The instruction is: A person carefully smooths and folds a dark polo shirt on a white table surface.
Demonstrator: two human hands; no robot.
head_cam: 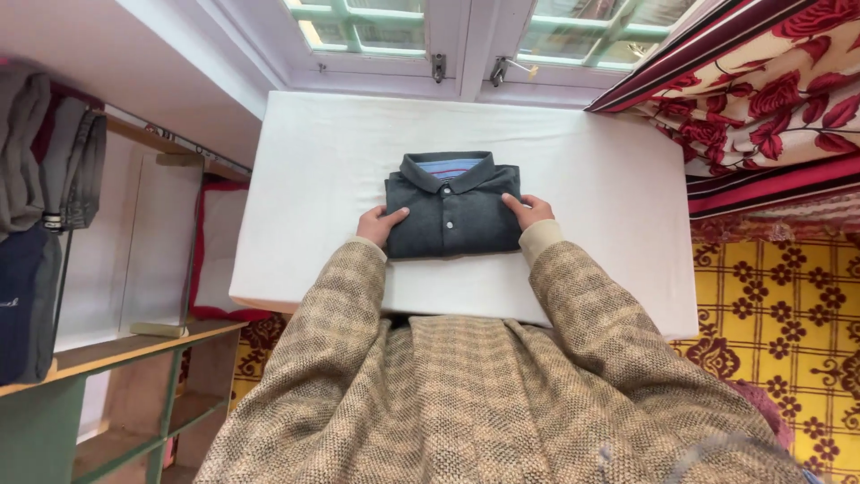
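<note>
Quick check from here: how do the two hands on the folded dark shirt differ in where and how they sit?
The left hand lies on the lower left part of the folded shirt, fingers pointing inward and up; the right hand sits higher on the right edge, fingers pointing inward. The left hand's thumb is spread; the right looks more closed. Both press flat on the shirt over the white table.

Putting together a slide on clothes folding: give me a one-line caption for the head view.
Both hands, left hand and right hand, rest on the edges of a folded dark grey polo shirt on a white padded table.
</note>
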